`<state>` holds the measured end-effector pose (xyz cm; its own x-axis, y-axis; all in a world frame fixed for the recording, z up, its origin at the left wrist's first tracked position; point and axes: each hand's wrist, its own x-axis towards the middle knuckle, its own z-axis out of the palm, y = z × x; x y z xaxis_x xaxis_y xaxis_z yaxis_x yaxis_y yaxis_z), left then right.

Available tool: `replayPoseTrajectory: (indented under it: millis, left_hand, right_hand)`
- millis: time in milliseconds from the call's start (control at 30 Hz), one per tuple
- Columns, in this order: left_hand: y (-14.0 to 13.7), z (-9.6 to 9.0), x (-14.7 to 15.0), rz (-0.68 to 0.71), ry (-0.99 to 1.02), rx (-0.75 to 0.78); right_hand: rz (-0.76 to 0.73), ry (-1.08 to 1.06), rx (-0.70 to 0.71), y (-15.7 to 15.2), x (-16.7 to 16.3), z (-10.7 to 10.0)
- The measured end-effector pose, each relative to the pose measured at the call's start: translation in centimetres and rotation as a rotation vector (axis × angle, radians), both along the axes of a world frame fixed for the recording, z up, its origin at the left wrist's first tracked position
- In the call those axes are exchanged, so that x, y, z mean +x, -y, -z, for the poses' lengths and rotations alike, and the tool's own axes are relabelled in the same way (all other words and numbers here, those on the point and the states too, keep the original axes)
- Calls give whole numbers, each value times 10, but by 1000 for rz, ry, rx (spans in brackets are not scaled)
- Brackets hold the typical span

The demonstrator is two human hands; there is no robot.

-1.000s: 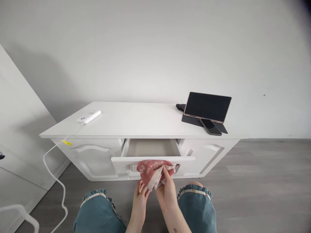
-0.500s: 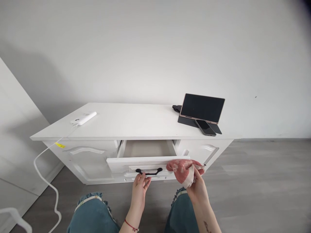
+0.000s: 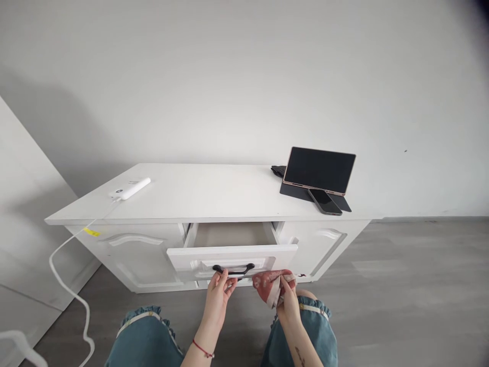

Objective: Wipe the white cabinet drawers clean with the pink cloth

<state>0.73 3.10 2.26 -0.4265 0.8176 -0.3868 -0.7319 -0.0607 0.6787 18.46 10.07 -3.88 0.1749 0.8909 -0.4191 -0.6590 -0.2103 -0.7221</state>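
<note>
A white cabinet drawer (image 3: 179, 256) stands pulled out in front of me, and the part of its floor that shows is bare. My left hand (image 3: 220, 288) has its fingers closed at the left end of the black drawer handle (image 3: 240, 271). Bunched in my right hand (image 3: 289, 305) is a red and white patterned cloth (image 3: 265, 285), held just below the right part of the drawer front. The cloth's folds hide some of my right fingertips.
On the cabinet top (image 3: 206, 193) a dark-screened tablet (image 3: 320, 171) leans on its stand, with a phone (image 3: 325, 202) at its foot. A white power bank (image 3: 131, 188) lies at the left, its white cable (image 3: 57, 272) hanging down. My knees (image 3: 147, 334) are close to the cabinet.
My right hand has moved left and slightly down with the cloth, closer to my left hand. My left hand stays at the handle, and the drawer has hardly moved.
</note>
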Motion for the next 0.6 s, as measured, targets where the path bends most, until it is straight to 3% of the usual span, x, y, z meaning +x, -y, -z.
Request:
replayPoseTrajectory:
  millis: [100, 267, 433, 600]
  left_hand:
    - [-5, 1, -3, 14, 11, 14]
    - [-12, 2, -7, 27, 9, 12]
    - [-23, -1, -12, 28, 2, 8]
    - [-43, 0, -20, 32, -19, 11]
  right_hand:
    - [-42, 17, -15, -4, -4, 19]
    - [-187, -114, -175, 3, -13, 52]
    - [-421, -212, -306, 38, -25, 78]
    - [-541, -57, -339, 70, -43, 100]
